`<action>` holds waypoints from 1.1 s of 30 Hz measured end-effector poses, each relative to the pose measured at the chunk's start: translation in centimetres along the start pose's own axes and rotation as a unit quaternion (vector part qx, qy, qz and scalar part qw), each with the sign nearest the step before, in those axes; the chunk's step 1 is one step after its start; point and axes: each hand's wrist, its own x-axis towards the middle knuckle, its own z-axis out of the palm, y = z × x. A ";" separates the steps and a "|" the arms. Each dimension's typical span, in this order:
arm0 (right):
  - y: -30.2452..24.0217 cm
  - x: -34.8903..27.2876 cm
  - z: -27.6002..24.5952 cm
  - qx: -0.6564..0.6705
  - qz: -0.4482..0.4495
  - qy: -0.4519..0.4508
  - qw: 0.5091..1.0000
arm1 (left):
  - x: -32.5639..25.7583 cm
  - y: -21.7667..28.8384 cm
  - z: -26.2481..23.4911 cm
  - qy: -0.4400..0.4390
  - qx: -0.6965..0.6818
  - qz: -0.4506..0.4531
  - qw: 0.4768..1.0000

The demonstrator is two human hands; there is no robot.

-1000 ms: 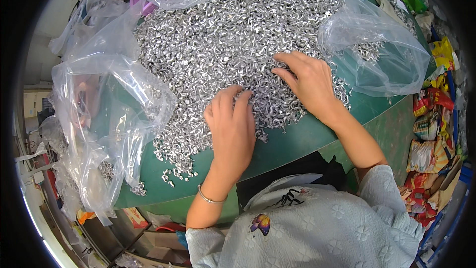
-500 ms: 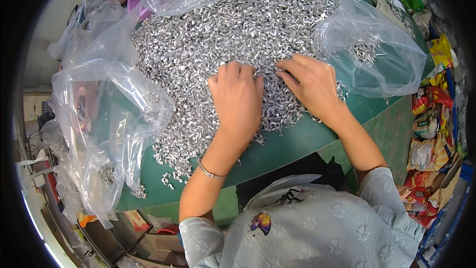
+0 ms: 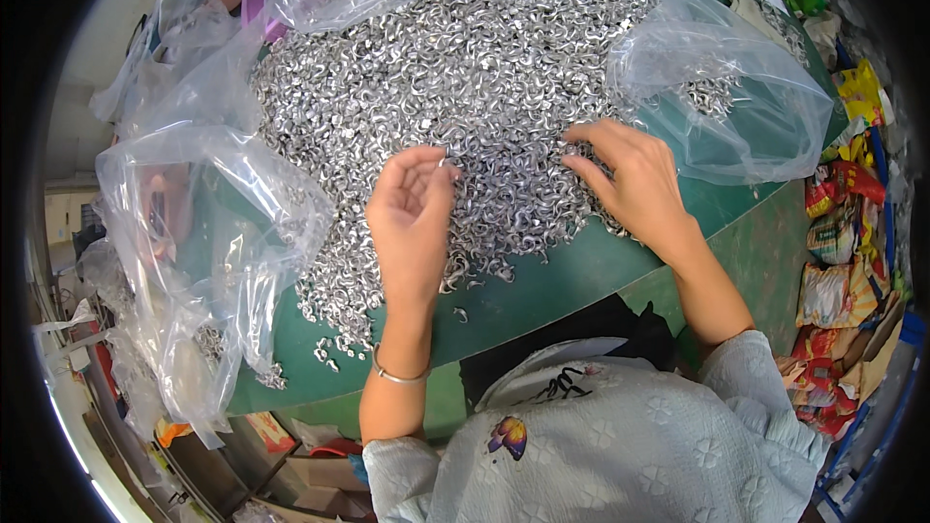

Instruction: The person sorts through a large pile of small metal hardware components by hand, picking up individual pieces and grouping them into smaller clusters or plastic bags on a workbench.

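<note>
A wide heap of small, shiny, curved metal pieces spreads over the green table. Over the left part of the heap my left hand is turned palm up, its fingers curled. Its thumb and forefinger pinch one small curved metal piece. My right hand is at the heap's right side, back of the hand up. Its thumb and forefinger reach down to the pieces with a narrow gap between them; whether a piece sits at the fingertips is too small to tell.
Clear plastic bags lie left and right of the heap, the right one with metal pieces in it. A purple tub stands at the far left under another plastic bag. Coloured packages line the right side beyond the table edge.
My left hand has moved left and toward me, turning from palm down to palm up with a small piece in its fingers. My right hand has shifted slightly right.
</note>
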 end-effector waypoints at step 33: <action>2.1 -1.2 -1.4 0.503 0.318 -0.067 0.801 | -5.3 -0.9 3.7 -0.059 0.345 0.158 0.923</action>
